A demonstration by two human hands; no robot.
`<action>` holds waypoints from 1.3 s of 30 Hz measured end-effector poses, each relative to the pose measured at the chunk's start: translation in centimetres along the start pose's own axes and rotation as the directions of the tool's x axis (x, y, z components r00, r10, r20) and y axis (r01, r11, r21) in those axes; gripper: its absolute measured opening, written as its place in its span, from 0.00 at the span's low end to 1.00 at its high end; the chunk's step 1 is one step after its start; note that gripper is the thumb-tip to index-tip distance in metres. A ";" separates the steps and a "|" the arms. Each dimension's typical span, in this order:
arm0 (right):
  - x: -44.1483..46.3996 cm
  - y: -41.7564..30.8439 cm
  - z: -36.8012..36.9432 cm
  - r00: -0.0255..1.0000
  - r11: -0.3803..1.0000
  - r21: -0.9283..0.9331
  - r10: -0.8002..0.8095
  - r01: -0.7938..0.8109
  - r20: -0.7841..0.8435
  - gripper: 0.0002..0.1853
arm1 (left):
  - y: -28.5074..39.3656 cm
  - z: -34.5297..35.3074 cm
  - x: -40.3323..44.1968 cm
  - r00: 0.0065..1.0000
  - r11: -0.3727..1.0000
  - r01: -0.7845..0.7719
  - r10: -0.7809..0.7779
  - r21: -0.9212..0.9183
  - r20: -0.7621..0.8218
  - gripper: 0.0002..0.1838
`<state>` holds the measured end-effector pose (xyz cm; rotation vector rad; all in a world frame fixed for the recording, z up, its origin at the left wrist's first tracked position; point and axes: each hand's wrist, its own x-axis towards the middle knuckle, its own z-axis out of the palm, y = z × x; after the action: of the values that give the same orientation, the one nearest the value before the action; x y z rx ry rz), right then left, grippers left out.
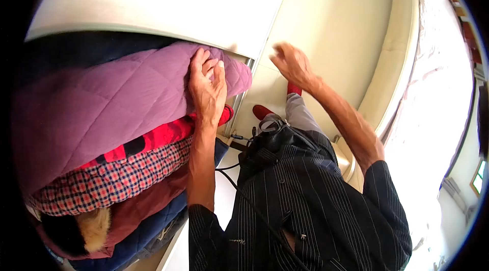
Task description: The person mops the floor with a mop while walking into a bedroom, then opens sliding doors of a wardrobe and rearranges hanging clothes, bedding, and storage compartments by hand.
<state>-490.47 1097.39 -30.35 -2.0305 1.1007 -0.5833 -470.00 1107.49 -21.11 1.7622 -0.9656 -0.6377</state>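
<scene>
My left hand (pixel 208 82) lies against the quilted purple garment or cover (pixel 112 97), near its rounded right end. Its fingers are loosely bent and a little apart, pressing on the cloth rather than wrapped round it. Below the purple piece are stacked a red-and-black cloth (pixel 147 138), a checked padded cloth (pixel 117 176), a maroon cloth (pixel 147 204) and blue cloth (pixel 132 243). A patch of tan and black fur (pixel 96 230) shows low in the stack. My right hand (pixel 294 64) hangs in the air over the floor, empty, its slightly blurred fingers loosely apart.
The clothes lie in an open wardrobe compartment beside a white sliding panel (pixel 168 1) and a metal track (pixel 239 95). A cream padded bed side (pixel 389 57) with white bedding (pixel 433 108) stands at right. A black cable (pixel 237 184) crosses my striped shirt.
</scene>
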 end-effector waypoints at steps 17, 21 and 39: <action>-30.4 19.8 -1.5 0.530 0.543 -0.213 0.840 -0.813 0.118 0.17 | -2.9 3.0 5.6 1.000 0.999 -0.011 0.013 -0.050 0.025 0.14; -29.7 17.8 1.6 0.570 0.571 0.008 0.821 -0.821 0.033 0.18 | -2.3 2.9 6.0 0.997 1.000 -0.025 0.025 -0.006 0.069 0.14; -36.7 9.9 8.7 0.492 0.503 0.123 0.864 -0.856 -0.108 0.15 | -3.3 2.2 7.3 0.947 0.975 -0.210 0.185 0.072 0.263 0.13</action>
<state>-508.97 1128.37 -45.08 -1.1086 1.9731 -0.2121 -466.66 1100.90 -24.90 1.6673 -1.3541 -0.7079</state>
